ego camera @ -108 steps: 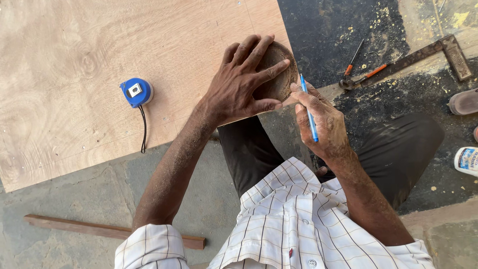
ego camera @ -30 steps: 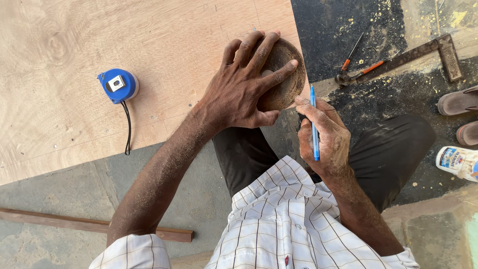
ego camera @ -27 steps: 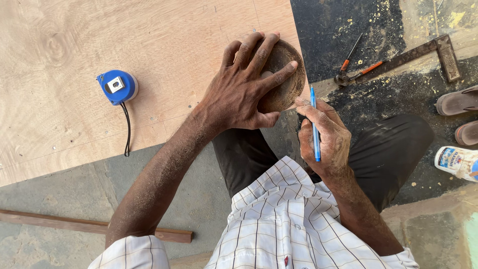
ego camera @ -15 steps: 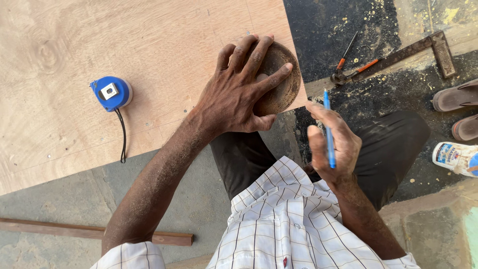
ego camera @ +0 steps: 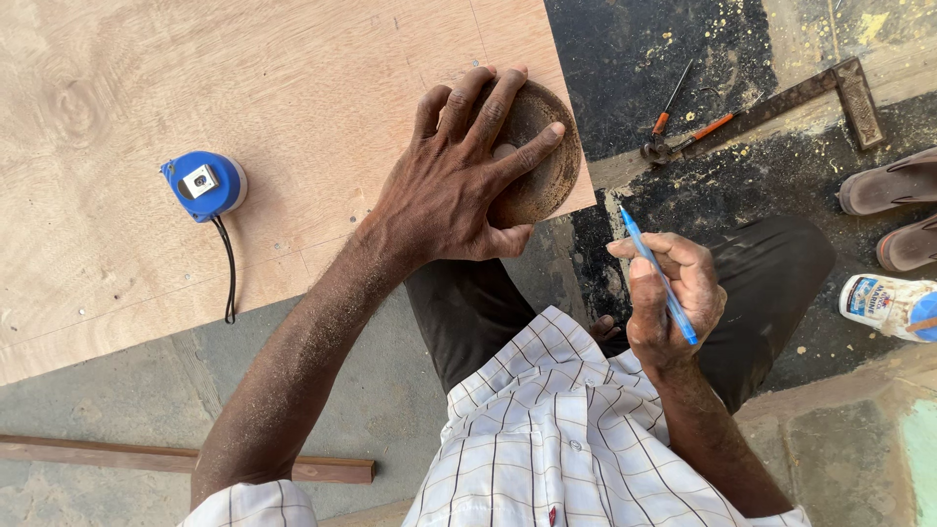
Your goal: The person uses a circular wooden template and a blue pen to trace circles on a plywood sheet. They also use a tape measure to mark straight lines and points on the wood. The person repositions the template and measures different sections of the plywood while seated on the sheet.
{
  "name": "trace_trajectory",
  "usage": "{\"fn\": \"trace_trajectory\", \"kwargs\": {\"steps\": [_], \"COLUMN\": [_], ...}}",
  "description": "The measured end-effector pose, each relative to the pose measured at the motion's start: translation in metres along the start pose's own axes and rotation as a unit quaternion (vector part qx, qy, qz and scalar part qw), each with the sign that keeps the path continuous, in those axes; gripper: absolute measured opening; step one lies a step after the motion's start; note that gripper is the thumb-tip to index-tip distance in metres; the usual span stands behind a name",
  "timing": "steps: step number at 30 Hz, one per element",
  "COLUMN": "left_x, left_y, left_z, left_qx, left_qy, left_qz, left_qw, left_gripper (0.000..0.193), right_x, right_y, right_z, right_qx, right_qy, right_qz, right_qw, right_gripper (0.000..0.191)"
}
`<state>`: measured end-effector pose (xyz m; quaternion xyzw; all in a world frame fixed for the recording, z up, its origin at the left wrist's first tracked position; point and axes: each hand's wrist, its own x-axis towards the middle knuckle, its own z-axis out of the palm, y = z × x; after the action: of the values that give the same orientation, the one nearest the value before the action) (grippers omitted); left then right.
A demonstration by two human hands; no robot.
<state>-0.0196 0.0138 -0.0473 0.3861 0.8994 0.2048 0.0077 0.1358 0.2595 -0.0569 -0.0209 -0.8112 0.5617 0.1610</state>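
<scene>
My left hand (ego camera: pixel 454 181) lies flat, fingers spread, on a round brown dusty disc (ego camera: pixel 545 168) that rests at the near right corner of a plywood sheet (ego camera: pixel 195 98). My right hand (ego camera: pixel 672 293) holds a blue pen (ego camera: pixel 656 271) above my dark trouser leg, a little to the right of the disc and off the sheet. The pen tip points up toward the sheet's corner. A blue tape measure (ego camera: pixel 204 183) with a black strap lies on the plywood to the left of my left arm.
Pliers with orange handles (ego camera: pixel 681 135) and a metal try square (ego camera: pixel 830 90) lie on the dark, sawdust-strewn floor at the upper right. Two sandals (ego camera: pixel 893 210) and a white plastic bottle (ego camera: pixel 883 304) sit at the right edge. A wooden strip (ego camera: pixel 146 457) lies at the lower left.
My right hand with the pen has drawn back from the disc's edge, down and to the right over my leg. My left hand stays pressed on the disc.
</scene>
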Motion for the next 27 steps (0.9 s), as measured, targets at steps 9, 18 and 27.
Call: {"fn": "trace_trajectory", "kwargs": {"steps": [9,18,27], "left_x": [0.000,-0.001,-0.001], "left_y": [0.001,-0.002,-0.005], "left_z": [-0.002,0.003,0.009], "left_qx": [-0.001,0.002,0.014], "left_qy": [0.007,0.020,0.016], "left_qz": [0.003,0.010,0.009], "left_qw": [1.000,1.000,1.000], "left_gripper": [0.095,0.094,0.097], "right_x": [0.001,-0.001,0.001], "right_y": [-0.007,-0.007,-0.022], "right_z": [0.001,0.004,0.002], "right_qx": [-0.027,-0.013,-0.062], "right_qy": [-0.027,-0.024,-0.022], "right_qz": [-0.027,-0.033,-0.083], "right_qw": [0.999,0.999,0.994], "right_gripper": [0.019,0.022,0.021]}}
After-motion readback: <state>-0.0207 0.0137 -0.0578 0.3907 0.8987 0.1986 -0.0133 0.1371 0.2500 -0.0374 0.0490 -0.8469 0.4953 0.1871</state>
